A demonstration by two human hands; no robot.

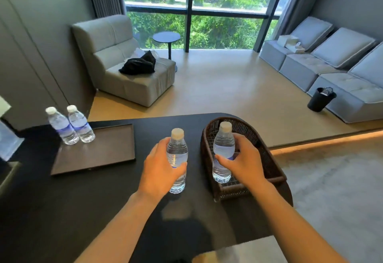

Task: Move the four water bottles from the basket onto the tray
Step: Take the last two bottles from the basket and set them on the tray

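Your left hand (159, 165) wraps the third water bottle (177, 159), fingers (179, 166) curled round its midsection with the thumb on the near side; the bottle stands upright over the black bench (103, 200), in the gap between tray and basket (whether its base touches the bench or hangs just above it cannot be told from this angle). Your right hand (242, 159) closes on the fourth water bottle (223, 150) at its label band, fingers pinching it from the right; this bottle is upright too and still inside the wicker basket (271, 165), its base low among the woven walls.

The dark tray (99, 155) lies to the left of both hands, and the two delivered bottles (70, 126) stand touching one another at its far left corner. The coming move therefore runs leftward: the left hand is nearer the tray, with bare tray surface open on the near and right sides. Both held bottles keep their long axis vertical, so a level sideways carry should suffice; the right-hand bottle, by judgement, must first lift clear of the basket rim.

Hidden: the right hand's far fingers behind the bottle, the left palm's contact, and the basket floor under the bottle. The tray's left edge is partly masked by the standing bottles.
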